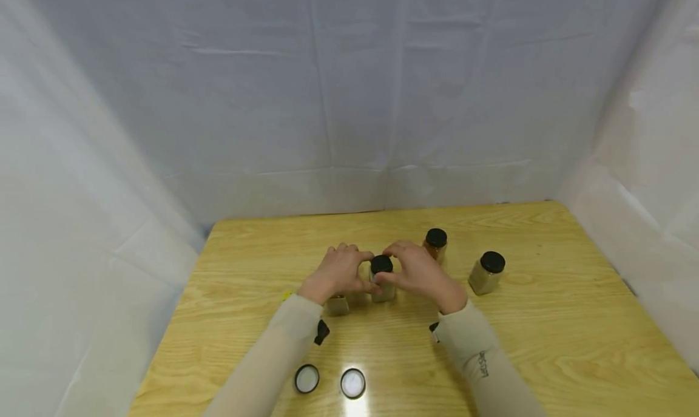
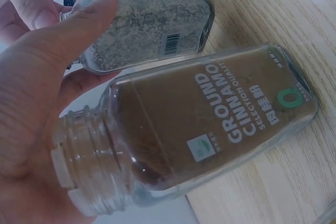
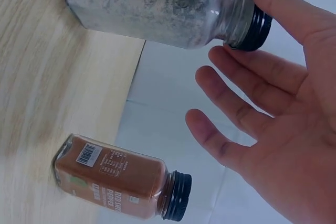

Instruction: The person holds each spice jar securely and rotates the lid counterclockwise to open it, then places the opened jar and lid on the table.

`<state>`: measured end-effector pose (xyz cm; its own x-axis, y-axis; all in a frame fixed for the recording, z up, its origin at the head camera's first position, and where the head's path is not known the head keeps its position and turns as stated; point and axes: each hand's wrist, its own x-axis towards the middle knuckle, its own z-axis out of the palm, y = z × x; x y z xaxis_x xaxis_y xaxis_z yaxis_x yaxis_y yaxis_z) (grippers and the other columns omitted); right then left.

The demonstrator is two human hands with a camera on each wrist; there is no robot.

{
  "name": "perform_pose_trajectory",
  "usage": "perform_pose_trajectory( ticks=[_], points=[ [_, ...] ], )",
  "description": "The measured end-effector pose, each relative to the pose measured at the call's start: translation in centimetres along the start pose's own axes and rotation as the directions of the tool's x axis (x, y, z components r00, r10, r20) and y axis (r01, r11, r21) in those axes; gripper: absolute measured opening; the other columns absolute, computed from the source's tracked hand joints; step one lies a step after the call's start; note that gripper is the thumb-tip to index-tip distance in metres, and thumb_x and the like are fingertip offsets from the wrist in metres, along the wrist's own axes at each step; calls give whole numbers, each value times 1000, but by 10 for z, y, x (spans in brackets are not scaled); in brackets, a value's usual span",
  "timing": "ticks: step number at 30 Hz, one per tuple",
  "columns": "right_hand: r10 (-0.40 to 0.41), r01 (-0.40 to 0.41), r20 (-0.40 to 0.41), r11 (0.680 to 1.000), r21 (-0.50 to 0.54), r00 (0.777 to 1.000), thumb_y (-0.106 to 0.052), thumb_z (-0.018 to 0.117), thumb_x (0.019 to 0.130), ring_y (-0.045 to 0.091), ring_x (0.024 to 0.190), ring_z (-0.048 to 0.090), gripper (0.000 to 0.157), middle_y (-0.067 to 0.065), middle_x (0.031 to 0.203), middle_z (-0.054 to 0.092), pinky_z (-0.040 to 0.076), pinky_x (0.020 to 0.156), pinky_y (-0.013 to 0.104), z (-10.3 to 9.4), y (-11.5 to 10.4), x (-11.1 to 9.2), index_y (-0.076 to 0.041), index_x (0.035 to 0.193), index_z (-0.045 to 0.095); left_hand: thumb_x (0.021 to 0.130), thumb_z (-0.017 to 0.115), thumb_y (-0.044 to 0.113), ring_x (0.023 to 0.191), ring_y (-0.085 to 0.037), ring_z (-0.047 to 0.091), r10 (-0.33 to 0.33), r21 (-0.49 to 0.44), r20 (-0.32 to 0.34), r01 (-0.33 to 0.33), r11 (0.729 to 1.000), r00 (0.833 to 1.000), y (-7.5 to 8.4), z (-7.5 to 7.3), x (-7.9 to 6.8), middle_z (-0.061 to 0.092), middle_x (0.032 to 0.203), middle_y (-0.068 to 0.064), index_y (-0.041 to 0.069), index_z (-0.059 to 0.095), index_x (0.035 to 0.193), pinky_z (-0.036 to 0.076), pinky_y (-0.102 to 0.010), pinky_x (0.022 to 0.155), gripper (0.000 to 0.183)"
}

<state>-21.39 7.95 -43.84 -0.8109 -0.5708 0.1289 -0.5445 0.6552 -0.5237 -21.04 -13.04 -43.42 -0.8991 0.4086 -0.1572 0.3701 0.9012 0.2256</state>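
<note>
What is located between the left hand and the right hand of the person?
The head view shows a glass jar with a black lid between the left hand and the right hand.

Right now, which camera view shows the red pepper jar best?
The right wrist view: the red pepper jar appears whole, its barcode facing the camera. The head view shows it small, partly behind the right hand; the left wrist view misses it.

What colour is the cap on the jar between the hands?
The cap is black, clearest in the right wrist view.
</note>
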Motion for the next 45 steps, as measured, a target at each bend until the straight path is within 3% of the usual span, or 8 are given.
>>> perform_pose_trajectory(
  ticks=[19, 24, 29, 32, 36, 42, 45],
  points=[
    [-77, 64, 83, 988, 140, 994, -19, 72, 102, 38, 134, 59, 46, 20, 145, 61, 50, 109, 55, -5, 8, -2, 0, 142, 61, 86, 80, 63, 133, -39, 55, 0, 15, 3, 0, 1000, 1000, 4, -1, 1, 64, 141, -16, 21, 58, 153, 40, -60, 112, 82],
    [-7, 0, 70, 994, 109, 997, -28, 74, 100, 40, 135, 59, 53, 20, 146, 61, 50, 109, 57, -1, 8, -3, -2, 144, 61, 87, 79, 63, 133, -38, 56, 0, 36, 2, 0, 999, 1000, 5, 0, 0, 65, 140, -15, 21, 58, 152, 42, -60, 112, 81],
    [70, -70, 3, 996, 46, 998, -42, 82, 93, 39, 118, 66, 54, 17, 129, 68, 56, 96, 53, 3, 9, -4, -2, 126, 68, 86, 80, 63, 130, -38, 57, -4, 37, -4, 5, 999, 1000, 5, 1, -1, 65, 139, -15, 20, 60, 150, 43, -60, 110, 79],
    [47, -46, -26, 998, 45, 999, -36, 83, 92, 38, 113, 68, 45, 15, 123, 70, 56, 93, 52, 2, 10, -7, -2, 120, 71, 86, 80, 63, 130, -38, 57, -3, 16, 0, 3, 1000, 1000, 5, 1, -2, 64, 140, -16, 18, 60, 151, 42, -58, 109, 81],
    [8, -7, -29, 999, 38, 1000, -32, 81, 95, 37, 114, 69, 45, 16, 128, 69, 57, 95, 52, 2, 10, -9, -1, 126, 70, 86, 81, 61, 131, -39, 56, -8, 2, -6, 8, 1000, 1000, 5, 1, -2, 64, 141, -17, 18, 59, 152, 42, -57, 110, 81],
    [36, -39, -59, 998, -53, 998, -49, 80, 92, 35, 113, 67, 52, 12, 121, 71, 52, 100, 58, 6, 5, -6, -5, 120, 71, 89, 79, 60, 131, -38, 57, -2, 40, -6, 2, 999, 1000, 4, 0, -1, 65, 139, -16, 20, 60, 150, 43, -59, 109, 76],
    [21, -27, -85, 997, -72, 996, -49, 79, 93, 35, 114, 67, 50, 12, 120, 72, 48, 101, 63, 7, 3, -4, -6, 118, 72, 89, 78, 61, 132, -39, 56, 0, 28, 0, 0, 1000, 1000, 3, 1, 0, 64, 141, -17, 19, 59, 152, 42, -59, 110, 78]
  ],
)
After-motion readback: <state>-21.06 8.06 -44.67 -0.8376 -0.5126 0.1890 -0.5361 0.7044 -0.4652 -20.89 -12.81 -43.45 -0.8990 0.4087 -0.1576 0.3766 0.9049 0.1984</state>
